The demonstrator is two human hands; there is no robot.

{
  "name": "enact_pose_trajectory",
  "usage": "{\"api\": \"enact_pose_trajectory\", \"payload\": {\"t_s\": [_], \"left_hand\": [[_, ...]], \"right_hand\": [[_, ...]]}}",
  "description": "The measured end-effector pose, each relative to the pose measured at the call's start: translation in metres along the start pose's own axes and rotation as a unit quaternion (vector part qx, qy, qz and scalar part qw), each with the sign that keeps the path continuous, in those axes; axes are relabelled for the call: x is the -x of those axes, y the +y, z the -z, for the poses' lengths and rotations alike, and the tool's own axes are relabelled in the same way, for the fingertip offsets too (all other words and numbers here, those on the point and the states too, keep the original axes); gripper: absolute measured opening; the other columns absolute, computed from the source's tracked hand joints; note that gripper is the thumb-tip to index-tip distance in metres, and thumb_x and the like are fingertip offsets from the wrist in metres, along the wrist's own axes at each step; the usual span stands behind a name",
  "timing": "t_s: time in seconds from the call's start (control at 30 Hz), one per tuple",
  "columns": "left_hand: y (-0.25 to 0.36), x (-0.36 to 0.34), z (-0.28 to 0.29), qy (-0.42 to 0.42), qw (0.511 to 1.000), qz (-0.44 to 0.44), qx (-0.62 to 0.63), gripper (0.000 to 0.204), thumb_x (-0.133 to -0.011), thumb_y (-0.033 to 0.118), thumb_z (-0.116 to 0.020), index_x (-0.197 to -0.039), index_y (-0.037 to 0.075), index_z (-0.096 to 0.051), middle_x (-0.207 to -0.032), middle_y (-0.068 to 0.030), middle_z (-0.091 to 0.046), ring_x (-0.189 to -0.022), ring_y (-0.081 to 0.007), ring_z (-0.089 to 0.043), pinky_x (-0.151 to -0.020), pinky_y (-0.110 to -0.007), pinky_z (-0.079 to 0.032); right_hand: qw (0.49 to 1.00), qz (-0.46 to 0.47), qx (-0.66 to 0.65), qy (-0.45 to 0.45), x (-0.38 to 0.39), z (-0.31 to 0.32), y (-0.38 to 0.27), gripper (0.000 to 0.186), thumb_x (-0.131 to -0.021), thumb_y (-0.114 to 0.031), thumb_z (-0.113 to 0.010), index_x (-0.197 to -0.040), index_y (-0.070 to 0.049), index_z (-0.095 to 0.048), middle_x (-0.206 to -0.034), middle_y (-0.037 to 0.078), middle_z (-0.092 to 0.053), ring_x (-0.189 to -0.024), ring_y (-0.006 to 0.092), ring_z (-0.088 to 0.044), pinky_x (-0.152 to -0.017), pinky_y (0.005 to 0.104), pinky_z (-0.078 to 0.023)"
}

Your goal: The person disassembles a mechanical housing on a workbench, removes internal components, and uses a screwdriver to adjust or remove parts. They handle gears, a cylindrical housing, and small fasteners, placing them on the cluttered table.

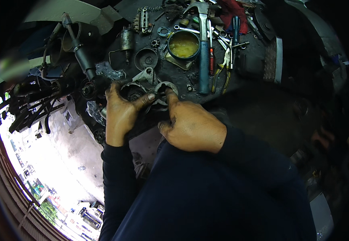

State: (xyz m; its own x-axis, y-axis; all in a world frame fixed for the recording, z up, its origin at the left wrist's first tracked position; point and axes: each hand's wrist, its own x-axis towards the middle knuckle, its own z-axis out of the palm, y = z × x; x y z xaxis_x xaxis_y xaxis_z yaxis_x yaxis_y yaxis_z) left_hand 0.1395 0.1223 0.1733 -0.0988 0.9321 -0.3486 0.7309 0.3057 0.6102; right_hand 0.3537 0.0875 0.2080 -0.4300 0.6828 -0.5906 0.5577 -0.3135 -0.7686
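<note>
At the near edge of the dark, grimy counter (168, 74), I have a grey cast-metal housing with two round openings and a pierced lug (149, 83) up in front of me. My left hand (123, 110) grips it around the larger opening, fingers at the outer left side and thumb laid across toward the middle. My right hand (196, 124) has its index finger at the smaller ring-shaped opening, the thumb set apart lower down; the other fingers are hidden, so I can't tell whether they close on anything. Both hands are smudged with black grime. Just beyond the housing sits a round, dark metal cup (147, 59), and past it a grey metal cylinder with a thin shaft (127, 40). Further right is a blue-rimmed round bowl (183, 59) of yellowish liquid, close beside a claw hammer with a blue-green handle (203, 68). Right of that lie a slim red-handled screwdriver (211, 60) and yellow-and-black-handled pliers (221, 76). Crumpled clear plastic (109, 70) lies near my left fingers.
</note>
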Motion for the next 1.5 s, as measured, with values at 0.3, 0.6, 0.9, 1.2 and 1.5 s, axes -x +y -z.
{"api": "enact_pose_trajectory", "payload": {"t_s": [0.3, 0.6, 0.9, 1.2, 1.5], "left_hand": [[0.002, 0.000, 0.000, 0.003, 1.000, -0.022, -0.020, 0.090, -0.066, 0.032, -0.103, -0.133, -0.008, -0.058, -0.135, -0.0279, -0.056, -0.124, -0.0390, -0.062, -0.106, -0.044, -0.053], [0.008, 0.006, 0.000, 0.017, 0.999, -0.025, -0.011, 0.094, -0.066, 0.034, -0.103, -0.136, -0.008, -0.057, -0.137, -0.0275, -0.053, -0.124, -0.0398, -0.061, -0.107, -0.044, -0.052], [0.007, 0.006, 0.001, 0.021, 0.999, -0.037, -0.008, 0.091, -0.067, 0.037, -0.102, -0.134, -0.005, -0.058, -0.137, -0.0292, -0.052, -0.122, -0.0425, -0.062, -0.106, -0.045, -0.053], [0.006, 0.007, 0.001, 0.026, 0.998, -0.049, -0.008, 0.092, -0.068, 0.033, -0.101, -0.135, -0.008, -0.055, -0.136, -0.0349, -0.050, -0.119, -0.0473, -0.063, -0.105, -0.045, -0.054], [0.009, 0.011, 0.001, 0.039, 0.998, -0.048, -0.016, 0.096, -0.067, 0.037, -0.102, -0.137, -0.009, -0.054, -0.136, -0.0355, -0.051, -0.121, -0.0478, -0.062, -0.107, -0.046, -0.054]], "right_hand": [[1.000, -0.008, 0.017, 0.025, -0.006, 0.010, 0.003, 0.041, -0.093, -0.017, -0.063, -0.124, 0.011, -0.063, -0.102, 0.030, -0.074, -0.096, 0.0428, -0.075, -0.085, 0.0489, -0.060], [0.891, 0.105, 0.368, 0.245, -0.022, -0.001, -0.005, 0.018, -0.085, -0.021, -0.073, -0.089, -0.007, -0.082, -0.121, 0.016, -0.071, -0.113, 0.0336, -0.070, -0.093, 0.0534, -0.052], [0.862, 0.151, 0.416, 0.248, -0.041, -0.005, -0.007, 0.019, -0.084, -0.022, -0.074, -0.093, -0.008, -0.084, -0.136, 0.014, -0.067, -0.140, 0.0374, -0.052, -0.108, 0.0653, -0.043], [0.847, 0.164, 0.425, 0.272, -0.045, -0.012, 0.006, 0.015, -0.077, -0.016, -0.077, -0.086, -0.005, -0.082, -0.142, 0.011, -0.063, -0.145, 0.0397, -0.046, -0.112, 0.0778, -0.035], [0.837, 0.162, 0.431, 0.294, -0.045, -0.015, 0.005, 0.015, -0.075, -0.017, -0.078, -0.085, -0.007, -0.082, -0.138, 0.011, -0.065, -0.145, 0.0402, -0.047, -0.112, 0.0782, -0.034]]}}
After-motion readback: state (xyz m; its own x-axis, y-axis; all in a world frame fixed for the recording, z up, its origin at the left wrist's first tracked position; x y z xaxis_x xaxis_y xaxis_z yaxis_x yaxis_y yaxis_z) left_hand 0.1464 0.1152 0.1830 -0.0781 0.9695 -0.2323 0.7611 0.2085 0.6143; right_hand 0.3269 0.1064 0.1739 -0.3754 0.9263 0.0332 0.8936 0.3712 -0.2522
